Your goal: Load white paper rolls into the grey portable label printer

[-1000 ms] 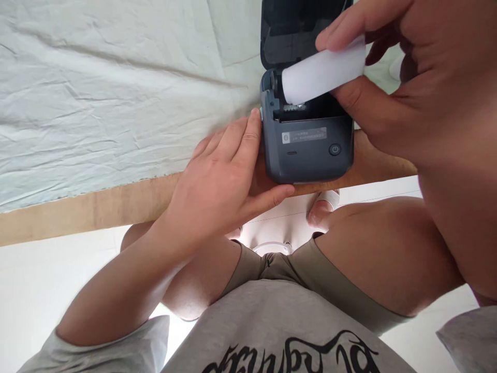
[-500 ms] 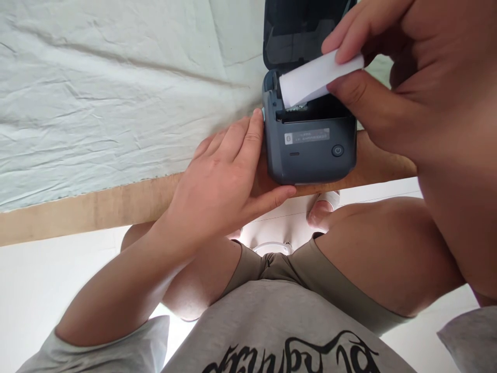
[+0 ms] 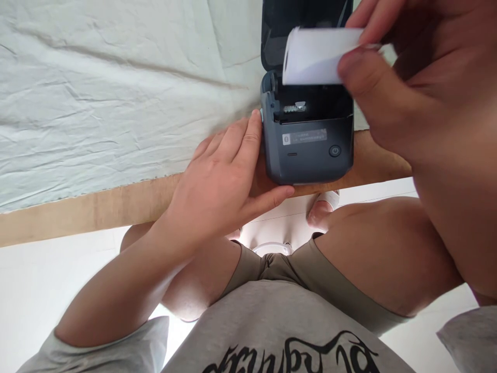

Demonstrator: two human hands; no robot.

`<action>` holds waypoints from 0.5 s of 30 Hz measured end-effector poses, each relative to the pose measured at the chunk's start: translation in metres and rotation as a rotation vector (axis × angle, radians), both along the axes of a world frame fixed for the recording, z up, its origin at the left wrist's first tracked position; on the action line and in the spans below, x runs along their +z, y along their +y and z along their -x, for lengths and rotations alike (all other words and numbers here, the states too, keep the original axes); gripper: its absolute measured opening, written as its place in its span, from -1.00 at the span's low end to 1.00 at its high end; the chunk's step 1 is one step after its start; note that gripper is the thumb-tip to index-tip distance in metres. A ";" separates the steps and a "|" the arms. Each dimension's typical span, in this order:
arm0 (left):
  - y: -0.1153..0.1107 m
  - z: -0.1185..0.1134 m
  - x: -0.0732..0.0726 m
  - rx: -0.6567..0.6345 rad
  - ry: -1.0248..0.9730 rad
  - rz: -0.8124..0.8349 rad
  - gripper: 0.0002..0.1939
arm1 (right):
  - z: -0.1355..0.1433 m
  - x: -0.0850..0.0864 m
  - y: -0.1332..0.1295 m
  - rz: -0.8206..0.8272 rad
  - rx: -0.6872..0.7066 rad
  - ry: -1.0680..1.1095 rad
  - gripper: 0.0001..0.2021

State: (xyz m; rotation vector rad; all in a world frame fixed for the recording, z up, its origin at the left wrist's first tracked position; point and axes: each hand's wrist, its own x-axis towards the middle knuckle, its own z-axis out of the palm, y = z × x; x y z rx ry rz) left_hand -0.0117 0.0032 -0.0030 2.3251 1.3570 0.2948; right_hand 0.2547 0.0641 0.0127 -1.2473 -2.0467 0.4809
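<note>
Printer [image 3: 310, 165] at wooden table edge [image 3: 97, 208], lid [image 3: 298, 31] raised behind. White roll [image 3: 312, 58] above printer's bay, pinched by right hand [image 3: 411, 98]. Left hand [image 3: 219, 176] not clenched, fingers resting against printer's left side, thumb near its front. Roll could slip or unwind, I think, if pinch is loose (paper looks smooth); push toward front could tip printer off edge. More room for moving seems left of printer, over wrinkled cloth [image 3: 116, 109].
</note>
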 end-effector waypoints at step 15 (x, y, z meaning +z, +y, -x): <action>0.001 -0.001 0.000 -0.010 0.000 0.004 0.04 | 0.005 -0.003 0.006 -0.035 0.048 -0.052 -0.90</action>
